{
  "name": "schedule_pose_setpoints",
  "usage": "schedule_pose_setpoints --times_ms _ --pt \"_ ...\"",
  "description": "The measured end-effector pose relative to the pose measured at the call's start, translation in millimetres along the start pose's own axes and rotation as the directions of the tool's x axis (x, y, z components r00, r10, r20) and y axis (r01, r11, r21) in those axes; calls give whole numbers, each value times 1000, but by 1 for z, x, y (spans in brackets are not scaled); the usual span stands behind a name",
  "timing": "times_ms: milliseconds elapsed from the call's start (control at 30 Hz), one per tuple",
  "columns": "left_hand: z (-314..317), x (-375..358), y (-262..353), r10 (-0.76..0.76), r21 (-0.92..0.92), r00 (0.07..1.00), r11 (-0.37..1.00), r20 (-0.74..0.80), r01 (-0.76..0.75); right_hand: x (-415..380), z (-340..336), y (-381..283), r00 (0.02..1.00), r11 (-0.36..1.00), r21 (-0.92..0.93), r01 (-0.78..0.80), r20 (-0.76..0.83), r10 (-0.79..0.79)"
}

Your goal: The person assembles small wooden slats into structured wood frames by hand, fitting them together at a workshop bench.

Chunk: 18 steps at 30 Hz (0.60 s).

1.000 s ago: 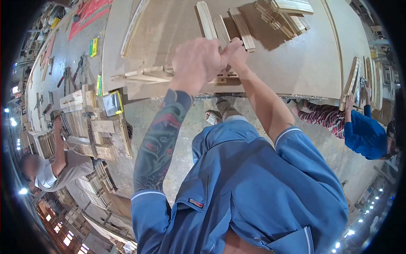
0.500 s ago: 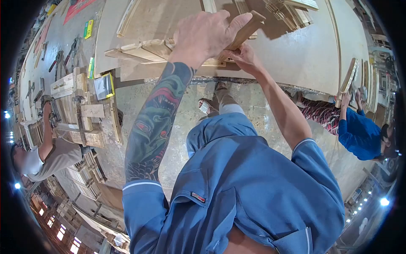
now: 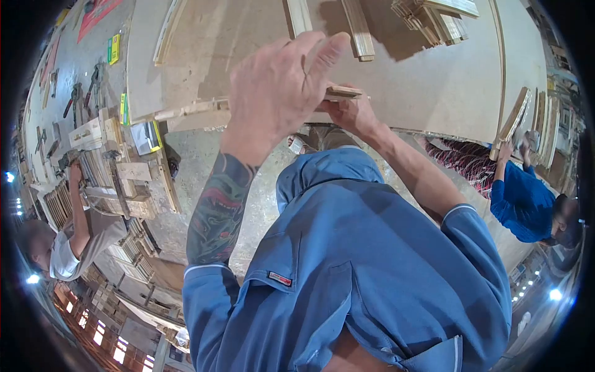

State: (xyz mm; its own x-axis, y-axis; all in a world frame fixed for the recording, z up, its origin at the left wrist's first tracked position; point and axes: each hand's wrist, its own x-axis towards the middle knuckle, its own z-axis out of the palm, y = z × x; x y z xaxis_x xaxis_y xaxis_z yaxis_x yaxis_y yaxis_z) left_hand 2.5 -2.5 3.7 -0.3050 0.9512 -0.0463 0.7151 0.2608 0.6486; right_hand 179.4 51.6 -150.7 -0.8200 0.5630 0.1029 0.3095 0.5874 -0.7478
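My left hand [image 3: 279,84] is above the near table edge, its back toward me and its thumb stretched out to the upper right. Its other fingers are mostly hidden, so their grip cannot be made out. Just right of it, a short end of a wooden piece [image 3: 344,92] sticks out. My right hand [image 3: 352,115] has its fingers closed around that piece from the near side. Pale wooden strips [image 3: 195,109] run along the table edge to the left, partly hidden behind my left hand and wrist.
Wooden strips [image 3: 358,31] and a stack of slats [image 3: 443,25] lie on the table [image 3: 421,87]. Tools [image 3: 74,99], small boxes [image 3: 113,49] and wood are at left. One person [image 3: 77,245] works at left, another in blue [image 3: 524,201] at right.
The wooden piece has dropped from its raised, slanted position and now shows only a short end. My left hand has moved left and toward me; my right hand is slightly lower.
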Motion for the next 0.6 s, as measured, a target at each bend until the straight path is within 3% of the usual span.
schedule_pose_setpoints --times_ms 33,67,100,133,167,200,267,333,400,500,533,600 --pt "2 5 5 54 30 998 998 33 -55 3 -10 -12 976 986 5 -168 144 166" --pt "5 8 11 101 56 993 993 68 -105 3 -8 -21 975 985 5 -170 143 168" --pt "18 11 21 98 57 993 993 67 -102 8 0 -33 964 790 574 -216 -2 265" --pt "39 15 31 254 106 967 962 -26 -250 14 5 -36 907 329 940 -88 -60 416" --pt "52 13 36 397 163 912 911 -102 -379 14 7 -35 907 322 941 -102 -46 420" --pt "56 10 36 381 161 919 918 -101 -363 12 -2 -26 912 417 893 -173 -15 410" --pt "56 7 38 212 111 977 971 17 -213 37 5 -14 924 602 758 -253 5 383" --pt "56 1 36 242 127 968 960 63 -248 54 6 -18 939 766 573 -291 17 344" --pt "52 4 32 270 154 956 946 116 -286 55 -29 19 950 882 364 -299 26 311" --pt "51 5 34 217 157 964 958 155 -241 113 -14 46 948 949 22 -316 53 314" --pt "52 7 34 213 160 973 961 93 -226 114 -16 50 947 946 -100 -309 61 316" --pt "53 4 35 212 169 977 962 38 -215 161 43 80 915 843 -376 -384 -279 292"
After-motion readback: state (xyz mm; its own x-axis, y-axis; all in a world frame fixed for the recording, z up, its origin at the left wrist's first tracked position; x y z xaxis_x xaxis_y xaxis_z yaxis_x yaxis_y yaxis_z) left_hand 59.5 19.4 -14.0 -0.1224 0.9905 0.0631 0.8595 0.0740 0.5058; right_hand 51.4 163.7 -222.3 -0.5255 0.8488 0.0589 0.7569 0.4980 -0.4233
